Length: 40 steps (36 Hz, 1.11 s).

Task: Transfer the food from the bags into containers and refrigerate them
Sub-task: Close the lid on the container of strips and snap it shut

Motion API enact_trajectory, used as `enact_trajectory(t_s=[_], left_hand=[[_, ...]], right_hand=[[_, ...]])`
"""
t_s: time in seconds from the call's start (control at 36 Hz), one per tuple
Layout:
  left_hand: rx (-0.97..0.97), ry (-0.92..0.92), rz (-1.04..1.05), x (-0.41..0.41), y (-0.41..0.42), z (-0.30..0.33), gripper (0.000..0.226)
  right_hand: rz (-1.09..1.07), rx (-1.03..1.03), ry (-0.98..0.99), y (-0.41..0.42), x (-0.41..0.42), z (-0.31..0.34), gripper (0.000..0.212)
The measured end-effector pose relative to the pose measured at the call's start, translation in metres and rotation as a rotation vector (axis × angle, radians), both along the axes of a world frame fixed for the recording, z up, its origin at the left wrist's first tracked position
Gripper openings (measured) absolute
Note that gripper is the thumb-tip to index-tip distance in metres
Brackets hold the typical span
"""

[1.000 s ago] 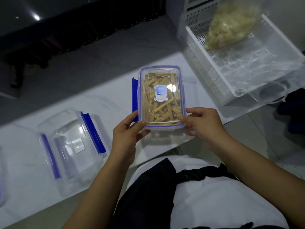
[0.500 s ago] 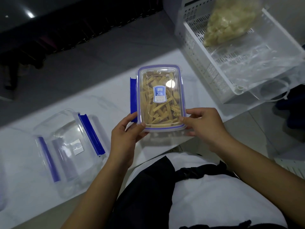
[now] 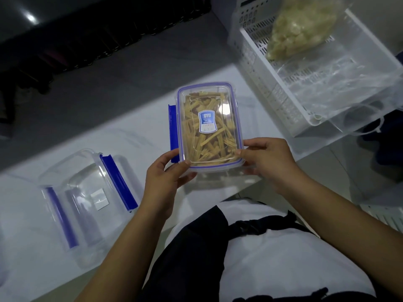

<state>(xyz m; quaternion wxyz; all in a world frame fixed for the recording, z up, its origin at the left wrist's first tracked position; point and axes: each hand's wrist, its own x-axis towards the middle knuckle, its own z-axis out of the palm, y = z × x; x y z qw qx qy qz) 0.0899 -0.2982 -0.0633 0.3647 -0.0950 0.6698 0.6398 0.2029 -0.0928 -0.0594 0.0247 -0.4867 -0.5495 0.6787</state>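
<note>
Empty container (image 3: 87, 197) sits left on counter (image 3: 32, 247). Left hand (image 3: 162, 182) and right hand (image 3: 269, 162) grip near corners of filled container (image 3: 208, 127); long axis runs away from the person, blue latch (image 3: 173, 131) unclipped on left-hand side.

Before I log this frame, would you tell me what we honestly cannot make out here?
- Head view: the filled container's right-side clip, hidden by the right hand and glare.
- Its near-end latch, covered by the left hand and the right hand.
- Label small print: too small.
- Bagged food in the white basket: blurred, cut off at the top edge.
- Whether the empty container holds anything: glare.
</note>
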Motion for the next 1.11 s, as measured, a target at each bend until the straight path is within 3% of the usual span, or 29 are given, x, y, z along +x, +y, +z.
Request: enact_trajectory(t_s=[0.17, 0.33, 0.42, 0.5, 0.58, 0.81, 1.06, 1.11], left_hand=[[0.006, 0.018, -0.041, -0.006, 0.000, 0.000, 0.033], [-0.017, 0.067, -0.067, -0.020, 0.003, 0.002, 0.051], [-0.011, 0.038, -0.030, -0.026, 0.007, 0.003, 0.065], [-0.078, 0.096, -0.093, -0.032, 0.008, 0.006, 0.063], [-0.132, 0.206, -0.170, -0.035, 0.010, 0.008, 0.050], [-0.199, 0.256, -0.214, -0.037, 0.014, 0.010, 0.046], [-0.187, 0.213, -0.212, -0.043, 0.013, 0.009, 0.048], [-0.150, 0.178, -0.198, -0.047, 0.012, 0.008, 0.049]], right_hand=[[0.015, -0.025, -0.019, 0.005, -0.002, 0.004, 0.026], [0.128, -0.106, -0.141, 0.019, -0.009, 0.012, 0.081], [0.144, -0.193, -0.129, 0.024, -0.016, 0.017, 0.092], [0.163, -0.194, -0.141, 0.026, -0.021, 0.022, 0.087], [0.178, -0.101, -0.125, 0.021, -0.022, 0.024, 0.068], [0.215, 0.133, -0.138, 0.014, -0.022, 0.018, 0.047], [0.355, 0.245, -0.137, 0.024, -0.028, 0.019, 0.063], [0.370, 0.271, -0.126, 0.024, -0.027, 0.018, 0.075]])
